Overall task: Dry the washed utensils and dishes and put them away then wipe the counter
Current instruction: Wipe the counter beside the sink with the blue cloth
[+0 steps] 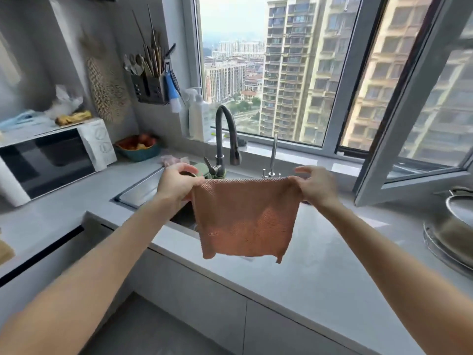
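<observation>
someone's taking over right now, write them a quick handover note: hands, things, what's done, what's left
Hands: left hand and right hand each pinch a top corner of the cloth, which hangs spread in the air over the sink edge and counter.
Things: utensils stand in the wall rack; metal cookware sits on the counter, far right.
Done: unclear; the sink's inside is mostly hidden.
Left: likely put the cookware away, then wipe the counter.

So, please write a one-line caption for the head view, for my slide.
Left hand and right hand hold an orange cloth spread by its top corners above the grey counter, near the faucet.
</observation>
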Motion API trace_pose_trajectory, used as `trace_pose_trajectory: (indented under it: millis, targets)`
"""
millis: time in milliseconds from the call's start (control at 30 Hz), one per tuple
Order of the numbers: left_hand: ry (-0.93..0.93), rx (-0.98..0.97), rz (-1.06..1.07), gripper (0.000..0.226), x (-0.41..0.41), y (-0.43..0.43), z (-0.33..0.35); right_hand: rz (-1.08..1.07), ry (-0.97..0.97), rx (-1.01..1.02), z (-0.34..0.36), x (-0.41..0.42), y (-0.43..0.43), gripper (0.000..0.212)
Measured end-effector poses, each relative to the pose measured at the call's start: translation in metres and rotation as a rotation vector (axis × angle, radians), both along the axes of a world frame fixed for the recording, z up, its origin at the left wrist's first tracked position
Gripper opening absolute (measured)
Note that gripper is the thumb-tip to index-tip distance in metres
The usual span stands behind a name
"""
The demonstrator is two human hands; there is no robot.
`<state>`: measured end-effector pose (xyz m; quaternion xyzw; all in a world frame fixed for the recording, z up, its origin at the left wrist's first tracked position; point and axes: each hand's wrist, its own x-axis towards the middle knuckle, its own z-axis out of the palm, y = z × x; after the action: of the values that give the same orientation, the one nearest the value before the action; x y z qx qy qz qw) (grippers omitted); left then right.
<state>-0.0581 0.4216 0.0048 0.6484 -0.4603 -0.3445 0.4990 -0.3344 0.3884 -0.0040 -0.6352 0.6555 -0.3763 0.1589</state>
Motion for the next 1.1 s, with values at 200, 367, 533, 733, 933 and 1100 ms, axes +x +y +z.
trace_pose_trajectory:
  millis: [200, 367, 533, 733, 933, 1100]
  targets:
    - [0.082, 0.361, -0.306, 0.030, 0.072, -0.103, 0.016, -0.035, -0.660, 0.599, 0.008, 0.044, -0.091, 0.016]
    - [-0.374, 0.324, -0.427, 0.042, 0.108, -0.168, 0.006, 0.204, -0.171, 0.703, 0.029, 0.075, -0.139, 0.034]
    - [-0.567, 0.111, -0.427, 0.020, 0.123, -0.210, 0.001, 0.239, 0.479, 0.330, 0.024, 0.094, -0.159, 0.033]
    - [-0.621, -0.068, -0.442, 0.006, 0.134, -0.249, 0.023, 0.271, 0.181, 0.114, 0.039, 0.074, -0.204, 0.028]
    - [0.362, 0.051, -0.441, 0.024, 0.123, -0.313, 0.051, 0.171, -0.834, 0.138, 0.071, 0.071, -0.277, 0.012]
    - [0.519, -0.040, -0.151, 0.010, 0.092, -0.394, 0.057, -0.074, -0.638, -0.168, 0.084, 0.094, -0.374, 0.010]
